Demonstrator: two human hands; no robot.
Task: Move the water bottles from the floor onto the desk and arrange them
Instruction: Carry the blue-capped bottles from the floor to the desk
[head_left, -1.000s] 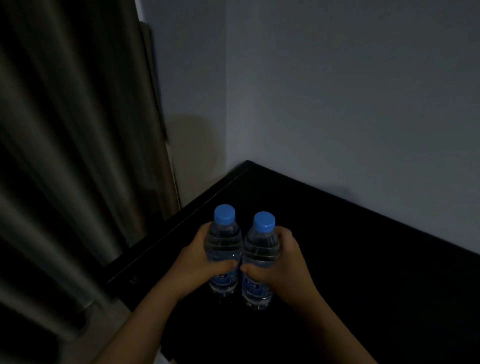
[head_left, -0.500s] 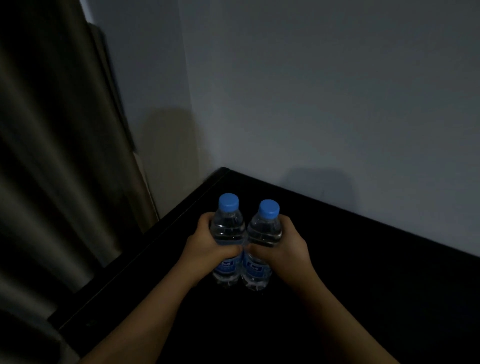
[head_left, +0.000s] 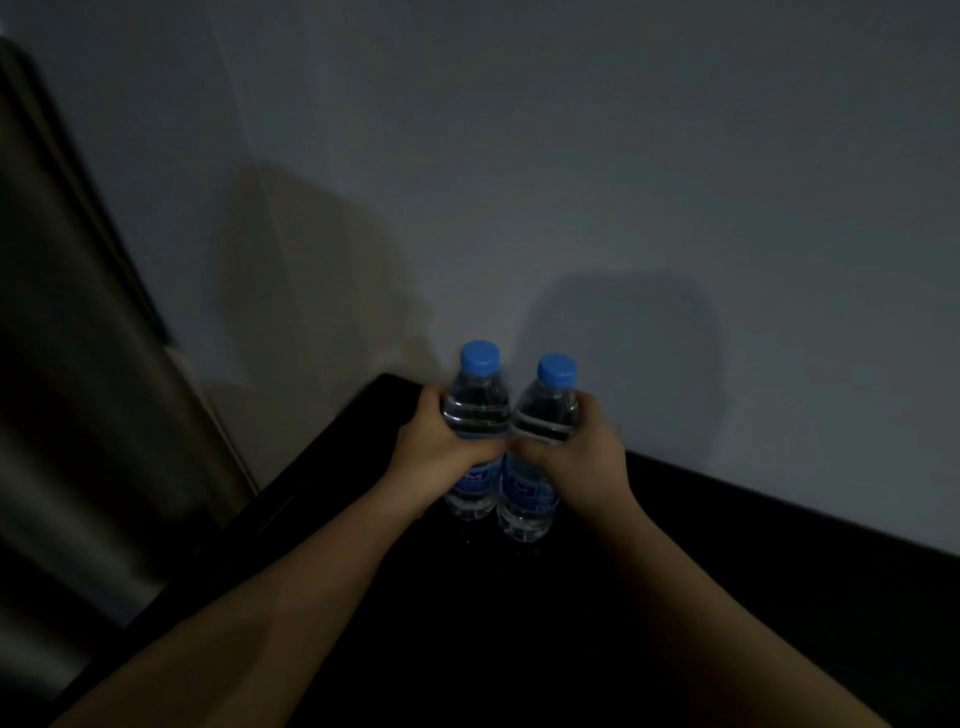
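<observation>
Both forearms reach in from the near edge over the black desk (head_left: 727, 597). Left hand (head_left: 436, 457) grips the left bottle (head_left: 475, 415); right hand (head_left: 582, 462) grips the right bottle (head_left: 545, 415). Both bottles upright, side by side and touching, bases at the desk's far left corner; grey wall (head_left: 623, 182) behind, curtain (head_left: 78, 389) far left.

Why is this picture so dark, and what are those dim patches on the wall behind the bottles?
In the head view the light is dim, so the desk reads almost black; the wall patches look like soft shadows behind the left bottle and right bottle; the curtain at left is smeared by blur.
</observation>
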